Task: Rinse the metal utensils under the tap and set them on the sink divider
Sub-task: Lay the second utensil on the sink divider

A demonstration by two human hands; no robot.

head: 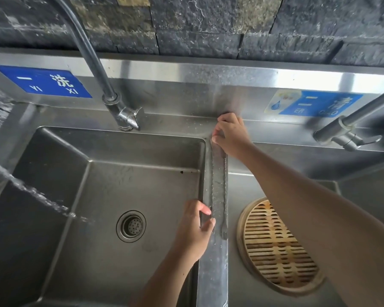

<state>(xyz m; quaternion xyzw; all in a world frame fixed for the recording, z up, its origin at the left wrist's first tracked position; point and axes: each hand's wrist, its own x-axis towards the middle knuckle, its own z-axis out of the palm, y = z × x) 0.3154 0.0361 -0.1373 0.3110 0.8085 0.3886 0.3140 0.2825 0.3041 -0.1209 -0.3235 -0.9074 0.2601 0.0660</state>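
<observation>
Two long, thin twisted metal utensils lie lengthwise on the steel sink divider (pixel 217 262). The left utensil (pixel 212 180) runs from my right hand down to my left hand. The right utensil (pixel 225 191) ends in a small fork tip near the divider's middle. My left hand (pixel 196 227) pinches the near end of the left utensil between thumb and forefinger. My right hand (pixel 230 135) holds the far ends at the back of the divider, fingers curled over them. The tap (pixel 111 94) stands behind the left basin, and a stream of water (pixel 42 200) crosses the basin's left side.
The left basin (pixel 53 151) has a round drain strainer (pixel 131 226) in its floor. A round bamboo steamer tray (pixel 277 247) lies in the right basin. A second tap (pixel 350 127) is at the back right. Blue labels mark the steel backsplash under a dark stone wall.
</observation>
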